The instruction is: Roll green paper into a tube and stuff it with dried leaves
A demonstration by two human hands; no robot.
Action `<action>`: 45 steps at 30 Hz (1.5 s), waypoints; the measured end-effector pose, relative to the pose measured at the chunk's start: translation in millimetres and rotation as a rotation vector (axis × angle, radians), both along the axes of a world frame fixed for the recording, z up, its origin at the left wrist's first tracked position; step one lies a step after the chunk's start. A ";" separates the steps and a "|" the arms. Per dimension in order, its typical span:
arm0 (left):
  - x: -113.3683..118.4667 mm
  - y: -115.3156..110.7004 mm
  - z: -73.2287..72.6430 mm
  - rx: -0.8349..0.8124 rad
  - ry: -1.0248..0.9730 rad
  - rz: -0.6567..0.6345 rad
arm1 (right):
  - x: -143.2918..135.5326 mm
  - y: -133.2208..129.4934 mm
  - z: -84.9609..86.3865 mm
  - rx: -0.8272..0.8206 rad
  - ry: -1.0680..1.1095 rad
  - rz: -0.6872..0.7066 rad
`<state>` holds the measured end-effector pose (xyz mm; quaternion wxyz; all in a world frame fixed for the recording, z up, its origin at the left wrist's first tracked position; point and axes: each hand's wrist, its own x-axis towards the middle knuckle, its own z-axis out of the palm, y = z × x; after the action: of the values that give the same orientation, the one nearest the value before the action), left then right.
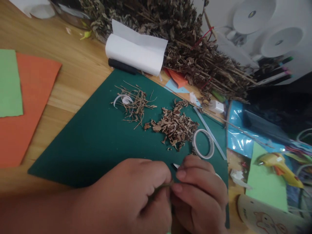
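My left hand [143, 195] and my right hand [200, 191] meet low in the view, above the green cutting mat [97, 143]. Both are closed, fingertips pinching a thin greenish-brown strip [165, 185]; most of it is hidden, and its kind is unclear. A pale pointed tip [175, 165] shows beside my right fingers, its other end out of sight. Just beyond that hand lies a white tape roll [193, 143]. Farther up the mat are a heap of crumbled dried leaves [176, 126] and a tangle of thin dry stems [137, 104] with a curled white strip [118, 99].
Bundled dried plants [158, 16] lie along the back, behind a white paper roll [135, 53] and a black pen [122, 66]. Orange paper [36, 84] is at left. A yellow glue gun [280, 167] and a decorated cup [265, 214] stand right. A clear stick [211, 133] crosses the mat.
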<state>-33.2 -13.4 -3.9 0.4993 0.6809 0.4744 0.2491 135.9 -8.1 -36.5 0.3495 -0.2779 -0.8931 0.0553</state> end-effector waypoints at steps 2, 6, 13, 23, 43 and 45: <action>0.5 -0.8 -0.7 0.001 0.001 0.016 | -2.3 -1.4 -0.1 0.041 0.107 -0.070; 0.5 -1.7 -1.6 -0.012 -0.002 0.014 | -7.7 -3.5 1.3 0.076 0.125 -0.144; -1.2 1.6 3.3 -0.099 -0.009 -0.025 | -4.6 -6.0 1.3 0.059 0.110 -0.135; 0.3 -1.4 4.9 -0.111 0.016 0.020 | 7.4 -5.0 9.3 -0.140 -0.012 0.006; 0.9 -2.4 1.2 -0.089 -0.030 0.024 | 4.9 -9.7 6.1 -0.165 -0.020 0.006; 3.4 -4.0 2.8 -0.098 -0.035 0.082 | 3.9 -10.4 4.7 -0.171 0.024 0.007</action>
<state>-29.7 -17.4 -1.1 0.5296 0.6311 0.5048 0.2578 139.8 -18.5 -31.8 0.3349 -0.3029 -0.8818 0.1359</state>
